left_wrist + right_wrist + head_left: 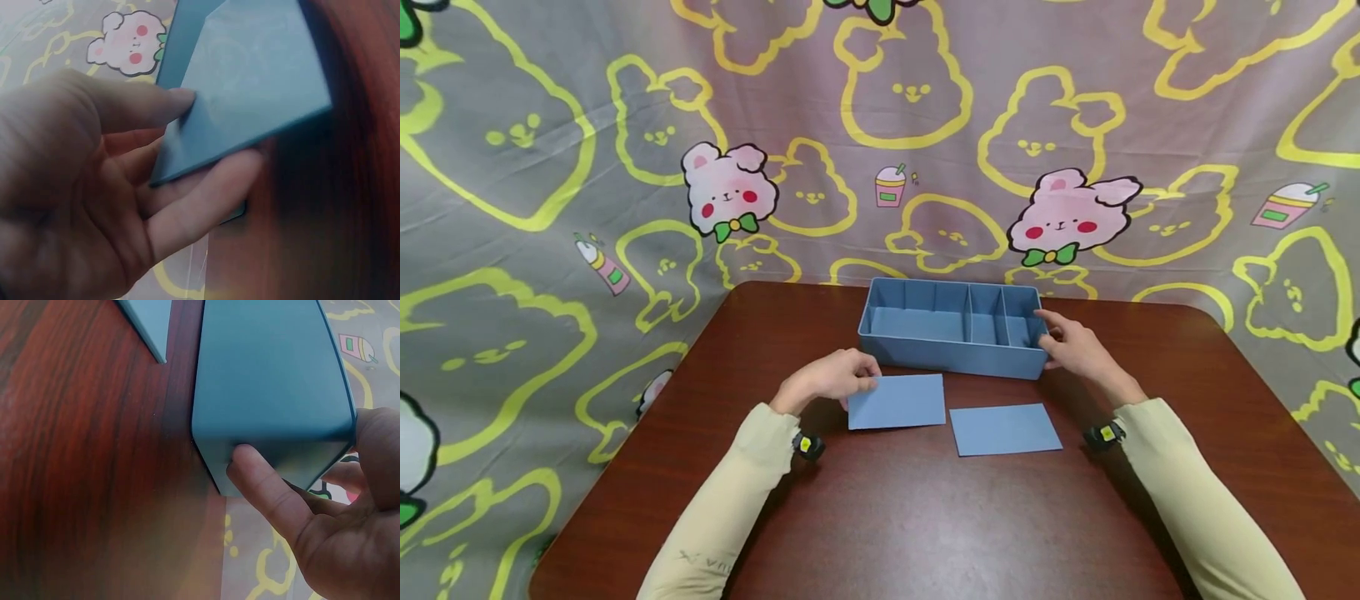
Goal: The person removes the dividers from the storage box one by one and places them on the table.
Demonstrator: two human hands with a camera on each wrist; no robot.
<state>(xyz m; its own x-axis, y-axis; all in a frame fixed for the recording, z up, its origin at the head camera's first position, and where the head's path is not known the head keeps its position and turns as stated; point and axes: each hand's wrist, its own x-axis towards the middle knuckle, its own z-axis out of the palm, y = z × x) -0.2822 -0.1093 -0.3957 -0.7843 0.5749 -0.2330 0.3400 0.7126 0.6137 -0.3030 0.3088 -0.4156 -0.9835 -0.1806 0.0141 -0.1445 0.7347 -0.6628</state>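
Note:
A blue storage box with upright dividers stands near the back of the table, its inside split into compartments. My left hand pinches a flat blue divider panel by its left side, thumb on top and fingers beneath. In the left wrist view this panel is tilted above the tabletop. My right hand grips the box's right end wall; in the right wrist view a fingertip presses the wall's outside. A second blue panel lies flat in front of the box.
The dark brown wooden table has rounded back corners. Behind it hangs a curtain with yellow outlines and pink rabbit faces. Both sleeves are pale, with a small black strap device at the left wrist.

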